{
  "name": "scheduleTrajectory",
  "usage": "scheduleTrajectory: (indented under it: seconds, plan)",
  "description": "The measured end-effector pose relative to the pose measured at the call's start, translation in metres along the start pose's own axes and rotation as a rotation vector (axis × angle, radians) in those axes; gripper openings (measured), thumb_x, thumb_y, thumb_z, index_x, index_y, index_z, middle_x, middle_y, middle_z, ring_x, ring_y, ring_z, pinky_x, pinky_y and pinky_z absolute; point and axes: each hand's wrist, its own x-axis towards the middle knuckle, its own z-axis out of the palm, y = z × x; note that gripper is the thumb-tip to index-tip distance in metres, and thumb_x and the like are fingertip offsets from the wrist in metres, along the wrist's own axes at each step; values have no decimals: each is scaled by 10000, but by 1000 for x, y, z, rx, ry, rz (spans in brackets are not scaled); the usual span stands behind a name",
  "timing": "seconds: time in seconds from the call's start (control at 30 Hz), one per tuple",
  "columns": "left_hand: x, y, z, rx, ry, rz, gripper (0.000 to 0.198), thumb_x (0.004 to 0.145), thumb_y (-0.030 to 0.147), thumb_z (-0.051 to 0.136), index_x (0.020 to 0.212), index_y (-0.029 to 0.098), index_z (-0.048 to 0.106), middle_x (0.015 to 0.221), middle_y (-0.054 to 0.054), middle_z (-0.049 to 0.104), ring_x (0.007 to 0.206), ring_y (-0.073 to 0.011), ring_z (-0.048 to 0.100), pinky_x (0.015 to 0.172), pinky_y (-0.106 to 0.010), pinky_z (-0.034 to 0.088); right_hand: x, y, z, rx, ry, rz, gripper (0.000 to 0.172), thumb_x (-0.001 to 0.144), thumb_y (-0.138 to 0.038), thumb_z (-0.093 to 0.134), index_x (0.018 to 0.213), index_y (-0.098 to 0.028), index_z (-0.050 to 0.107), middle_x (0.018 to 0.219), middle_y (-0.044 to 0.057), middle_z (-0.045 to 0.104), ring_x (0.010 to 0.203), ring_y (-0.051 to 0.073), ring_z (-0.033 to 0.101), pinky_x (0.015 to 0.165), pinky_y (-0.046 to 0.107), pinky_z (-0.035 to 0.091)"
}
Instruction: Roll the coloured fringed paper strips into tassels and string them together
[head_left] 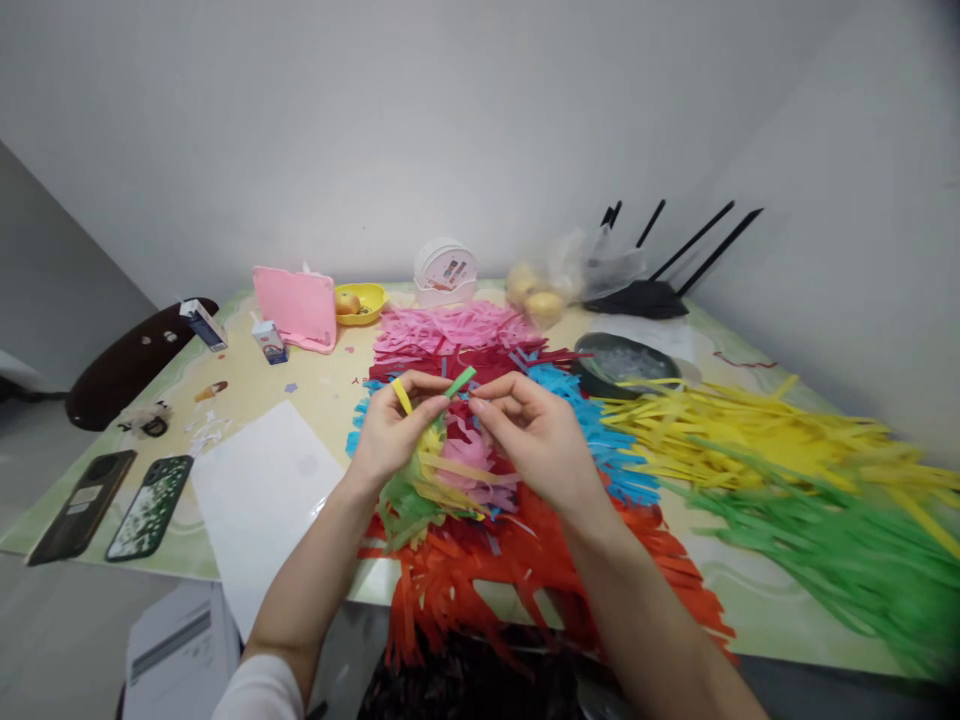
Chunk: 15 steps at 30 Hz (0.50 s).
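My left hand (pixel 401 425) is closed on a green paper strip (pixel 460 381), pinched between thumb and forefinger. A yellow strip (pixel 403 396) sticks out between its fingers. Close beside it, my right hand (pixel 532 430) makes a pinch near the green strip's end; what its fingertips hold is too small to make out. Below the hands hangs a bunch of yellow, green and pink paper fringe (pixel 427 480). Under them lie piles of blue fringe (pixel 615 455), orange-red fringe (pixel 465 565), dark red fringe (pixel 465 368) and pink fringe (pixel 457 328).
Yellow strips (pixel 750 435) and green strips (pixel 840 550) cover the right side. A dark bowl (pixel 630 365), a black router (pixel 637 298) and a white tape-like holder (pixel 445 272) stand behind. To the left are white paper (pixel 262 490), two phones (pixel 150 507), a pink tablet case (pixel 296 308) and drink cartons (pixel 270 341).
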Motion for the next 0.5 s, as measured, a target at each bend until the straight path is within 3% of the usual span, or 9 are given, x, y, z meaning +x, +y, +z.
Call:
scheduleTrajectory:
  seconds: [0.17,0.3,0.4,0.5]
  plan:
    - [-1,1,-2,237,-13,102,135,821,288,699,889,171,693,862,-51,694,813,-178,640,761,-281,491,3,-1,-2,168,-108,82,525,823,-410,684,1257,-189,488,576,-84,591,440,99,487,452,223,420]
    - [-1,2,-1,329,-1,156,90,843,259,660,878,178,676,849,-38,690,804,-171,636,756,-276,480,7,-1,-4,209,-183,150,544,799,-419,704,1243,-174,512,535,-91,583,396,90,477,411,208,400]
    - [-1,1,0,372,-89,178,95,869,268,636,880,180,669,835,-35,689,778,-167,636,742,-274,477,11,0,-5,273,-170,149,550,770,-423,734,1214,-160,542,526,-83,594,396,86,477,412,207,402]
    - [-2,0,1,443,-147,207,96,886,267,614,878,185,663,831,-35,690,771,-168,636,750,-277,471,15,3,-7,306,-176,156,452,748,-454,749,1062,-158,613,530,-57,609,396,87,483,414,218,407]
